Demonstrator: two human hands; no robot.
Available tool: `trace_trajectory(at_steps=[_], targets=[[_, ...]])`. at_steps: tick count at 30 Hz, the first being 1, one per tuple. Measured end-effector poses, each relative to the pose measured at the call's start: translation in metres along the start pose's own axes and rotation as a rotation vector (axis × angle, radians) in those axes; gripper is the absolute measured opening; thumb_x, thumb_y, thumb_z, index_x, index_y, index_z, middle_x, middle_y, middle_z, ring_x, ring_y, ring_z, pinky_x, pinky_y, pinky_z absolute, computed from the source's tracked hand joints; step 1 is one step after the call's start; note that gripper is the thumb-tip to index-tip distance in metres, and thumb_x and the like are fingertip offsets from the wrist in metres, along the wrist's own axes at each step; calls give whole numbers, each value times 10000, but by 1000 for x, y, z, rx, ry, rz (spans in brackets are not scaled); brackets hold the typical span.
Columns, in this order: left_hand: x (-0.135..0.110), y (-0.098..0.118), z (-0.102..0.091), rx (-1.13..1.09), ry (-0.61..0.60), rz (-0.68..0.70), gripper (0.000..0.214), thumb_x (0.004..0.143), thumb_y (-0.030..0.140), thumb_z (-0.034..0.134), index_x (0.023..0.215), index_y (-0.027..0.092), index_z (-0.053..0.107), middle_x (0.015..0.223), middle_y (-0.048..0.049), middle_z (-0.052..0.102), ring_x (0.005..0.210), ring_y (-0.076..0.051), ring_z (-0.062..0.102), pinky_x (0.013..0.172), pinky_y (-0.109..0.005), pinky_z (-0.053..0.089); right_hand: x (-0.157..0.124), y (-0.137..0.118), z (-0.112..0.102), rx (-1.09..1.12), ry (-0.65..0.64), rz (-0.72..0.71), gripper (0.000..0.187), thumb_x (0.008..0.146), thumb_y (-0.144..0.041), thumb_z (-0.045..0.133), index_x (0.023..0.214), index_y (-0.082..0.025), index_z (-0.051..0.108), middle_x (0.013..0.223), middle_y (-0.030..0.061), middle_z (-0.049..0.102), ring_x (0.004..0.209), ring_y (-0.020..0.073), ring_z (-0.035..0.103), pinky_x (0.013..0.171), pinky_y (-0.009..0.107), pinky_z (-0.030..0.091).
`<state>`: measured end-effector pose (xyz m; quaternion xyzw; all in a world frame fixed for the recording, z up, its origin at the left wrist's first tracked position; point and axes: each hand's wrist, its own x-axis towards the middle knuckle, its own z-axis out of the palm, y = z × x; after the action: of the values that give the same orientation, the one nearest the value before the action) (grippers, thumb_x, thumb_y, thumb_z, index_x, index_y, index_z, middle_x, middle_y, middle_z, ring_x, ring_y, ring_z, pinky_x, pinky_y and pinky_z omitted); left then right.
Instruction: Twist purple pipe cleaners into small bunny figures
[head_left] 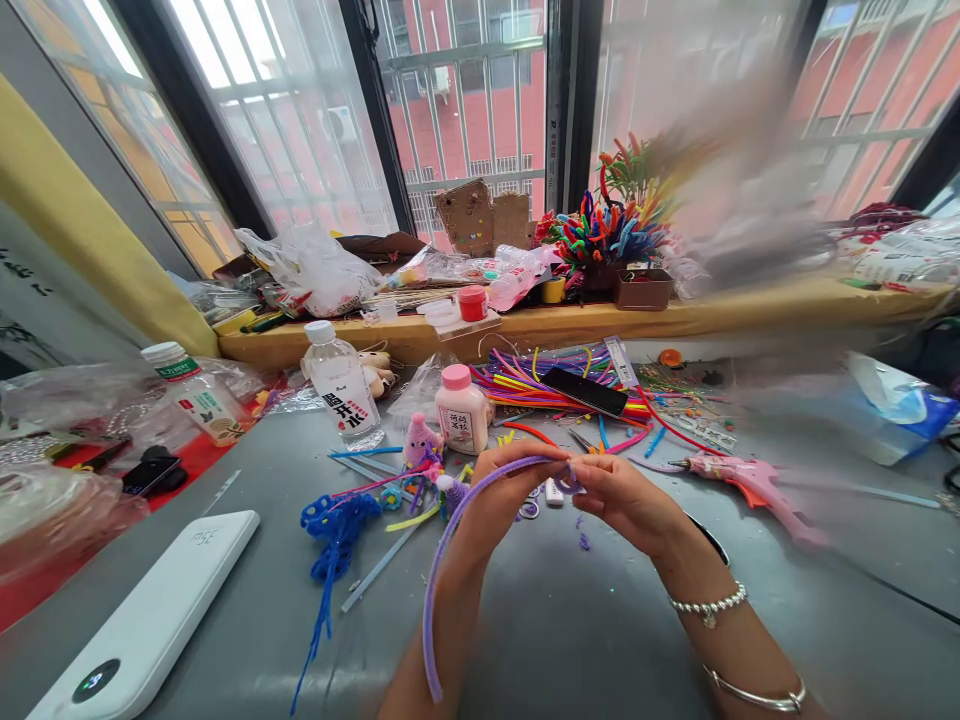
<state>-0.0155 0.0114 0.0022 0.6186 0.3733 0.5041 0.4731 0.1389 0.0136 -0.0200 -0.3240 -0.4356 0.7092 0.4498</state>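
Both my hands meet above the grey table [570, 630], working a long purple pipe cleaner [442, 560]. My left hand [502, 495] is closed, pinching the pipe cleaner near its top, and the rest curves down past my left wrist. My right hand [619, 498] is also closed, pinching the short coiled end of the same pipe cleaner between fingertips. Two bracelets sit on my right wrist. Just beyond my hands lie small purple craft figures [424, 445] and a blue pipe-cleaner tangle [337, 525].
A pink glue gun [750, 480] lies to the right. A pile of coloured pipe cleaners [525, 385] with a black phone [585, 392] on it, a pink-capped bottle [461, 410] and a water bottle [341, 385] stand behind. A white power bank [150, 620] lies left. The windowsill [570, 320] holds clutter.
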Motion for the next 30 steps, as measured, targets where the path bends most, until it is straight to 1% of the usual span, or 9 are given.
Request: trace_trajectory(at_steps=[3,6,9,12,15,20,23,26,30], targets=[[0,1,0,31,-6,19,113,694,260,646,757,189,707,769,-35,690,738,-167,617,693,-256,479,-1,-3,1,-98,8,-66,172,632,-327,701,583,-170,650,754,7,545,635,96,467,527,198,377],[0,2,1,89,32,36,113,700,262,639,760,193,705,771,-33,682,732,-161,605,673,-247,468,-1,-6,3,-260,59,-239,170,650,-318,684,581,-176,621,827,9,512,706,117,487,570,217,403],[1,2,1,94,57,62,109,704,254,633,763,191,700,770,-30,664,727,-152,593,658,-238,462,0,-8,6,-394,104,-378,156,675,-315,665,618,-189,591,810,1,491,699,123,491,552,224,413],[2,2,0,97,73,96,90,696,245,641,739,188,696,758,-28,643,735,-150,587,679,-241,460,0,-7,8,-487,118,-414,167,708,-318,636,639,-187,557,741,-7,498,659,120,489,521,221,402],[2,0,1,114,84,105,96,703,250,635,745,184,691,778,-40,642,761,-164,589,699,-259,461,1,-5,8,-519,136,-388,172,720,-322,620,668,-182,534,687,-17,507,599,107,483,500,221,393],[3,-7,6,92,119,147,133,742,284,592,775,173,658,785,-44,611,748,-160,579,688,-272,469,1,-3,11,-616,223,-408,156,729,-311,588,689,-177,519,653,-8,529,568,113,492,490,229,401],[3,-9,9,144,123,154,131,737,283,600,777,171,655,784,-42,613,750,-160,573,685,-268,460,1,-1,13,-721,288,-465,99,734,-255,558,686,-181,511,657,-1,543,556,116,495,502,239,418],[2,-7,9,182,91,153,114,739,257,600,789,177,662,798,-38,634,773,-158,574,710,-263,446,2,3,15,-829,377,-558,71,723,-195,530,670,-190,483,695,13,567,550,117,491,505,246,422],[3,-6,7,125,77,103,106,727,243,609,762,169,676,769,-34,627,743,-151,572,693,-256,439,3,8,18,-980,501,-702,86,713,-158,519,660,-193,461,725,23,582,540,116,477,530,256,422]])
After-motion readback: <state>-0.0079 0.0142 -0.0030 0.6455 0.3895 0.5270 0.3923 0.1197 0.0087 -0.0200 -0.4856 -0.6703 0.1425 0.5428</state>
